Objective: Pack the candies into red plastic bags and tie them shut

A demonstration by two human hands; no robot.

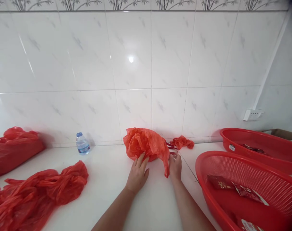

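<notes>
A crumpled red plastic bag [146, 141] stands on the white counter, close to the tiled wall, and one of its handles hangs down at the right. My left hand [138, 173] rests against the bag's lower front with its fingers stretched out and apart. To the right of the bag, my right hand [175, 166] has curled fingers at a thin dark red strap [172, 153], which they seem to pinch. Part of the strap is hidden behind the fingers and the bag. Just behind it lies a small knotted piece of red plastic [183, 141].
Red plastic bags [52, 186] lie in a heap at front left, with a full red bag [14, 150] behind. A small water bottle [82, 144] stands by the wall. At right are a red perforated basket [203, 170] holding red packets [220, 183] and another red basin [235, 132].
</notes>
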